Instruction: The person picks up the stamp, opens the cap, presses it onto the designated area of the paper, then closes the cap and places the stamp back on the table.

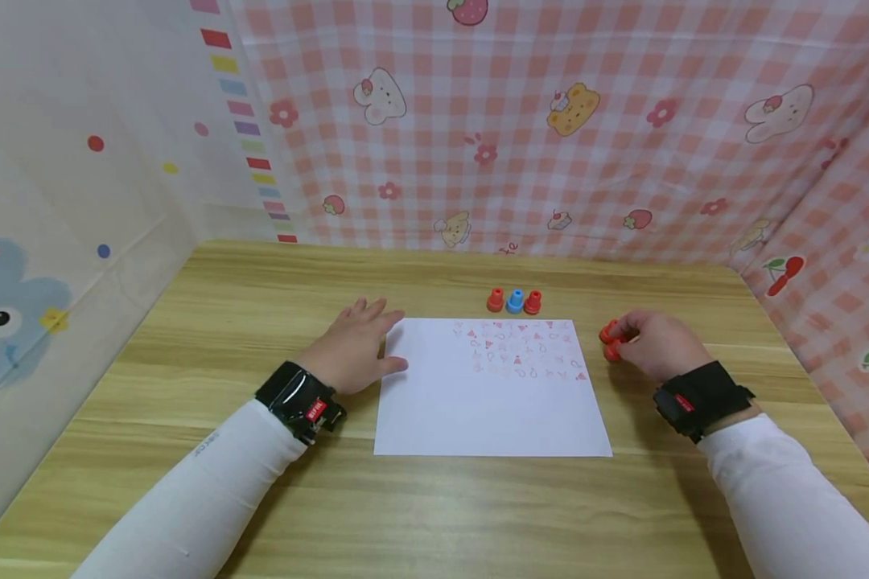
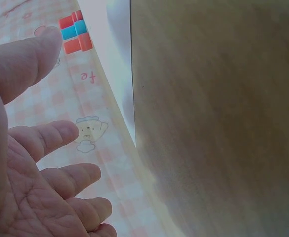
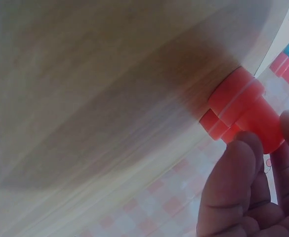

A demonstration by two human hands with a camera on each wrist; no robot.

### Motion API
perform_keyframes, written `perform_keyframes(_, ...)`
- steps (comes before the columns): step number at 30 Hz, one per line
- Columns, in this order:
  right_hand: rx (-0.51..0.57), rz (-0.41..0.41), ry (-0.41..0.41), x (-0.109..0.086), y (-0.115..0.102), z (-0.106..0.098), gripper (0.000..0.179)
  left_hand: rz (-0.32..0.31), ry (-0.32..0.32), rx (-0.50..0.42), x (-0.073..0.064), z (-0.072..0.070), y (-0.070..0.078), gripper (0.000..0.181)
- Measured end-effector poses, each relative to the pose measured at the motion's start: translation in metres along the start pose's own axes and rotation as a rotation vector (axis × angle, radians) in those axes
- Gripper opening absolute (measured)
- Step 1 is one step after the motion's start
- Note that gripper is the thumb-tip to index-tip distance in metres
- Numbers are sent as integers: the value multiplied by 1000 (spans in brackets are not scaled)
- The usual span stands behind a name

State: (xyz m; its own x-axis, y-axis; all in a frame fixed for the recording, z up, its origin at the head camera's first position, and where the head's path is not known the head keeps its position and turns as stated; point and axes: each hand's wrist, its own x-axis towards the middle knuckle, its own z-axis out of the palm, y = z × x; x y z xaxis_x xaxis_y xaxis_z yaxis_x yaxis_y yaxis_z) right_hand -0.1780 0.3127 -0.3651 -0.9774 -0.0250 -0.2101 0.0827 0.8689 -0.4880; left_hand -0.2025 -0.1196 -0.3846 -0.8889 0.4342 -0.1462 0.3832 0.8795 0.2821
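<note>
My right hand (image 1: 659, 346) pinches a red toy stamp (image 3: 250, 113) by its narrow top between thumb and fingers, with the wide base close over the wooden table. Just behind it stands a second red stamp (image 1: 607, 330), partly covered by the hand and the held one. A white sheet of paper (image 1: 492, 422) lies in the middle, with small red and faint pink printed marks across its upper right part. At the sheet's upper left edge is my left hand (image 1: 351, 350), fingers spread and holding nothing.
Beyond the paper's far edge, a red stamp (image 1: 496, 301), a blue stamp (image 1: 515, 302) and another red stamp (image 1: 533, 303) stand in a row. A pink checked cloth (image 1: 434, 161) hangs behind the table (image 1: 434, 515), and patterned cloth covers both sides.
</note>
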Motion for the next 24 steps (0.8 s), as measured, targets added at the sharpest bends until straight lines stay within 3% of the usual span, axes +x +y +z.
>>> perform_keyframes(6, 2, 0, -11, -1, -2, -1, 20, 2, 5, -6, 0, 1, -1, 80)
perform_keyframes(12, -36, 33, 35, -5, -9, -9, 24, 8, 9, -10, 0, 0, -1, 80)
perform_keyframes(15, -53, 33, 75, -5, -18, -13, 29, 11, 9, -10, 0, 0, 0, 80)
perform_keyframes(19, -101, -25, 116, 0, -33, -15, 35, 14, 7, -18, 0, 1, 1, 80)
perform_keyframes(24, -125, -62, 93, 11, -61, -13, 35, 10, 11, -35, 2, 4, 2, 81)
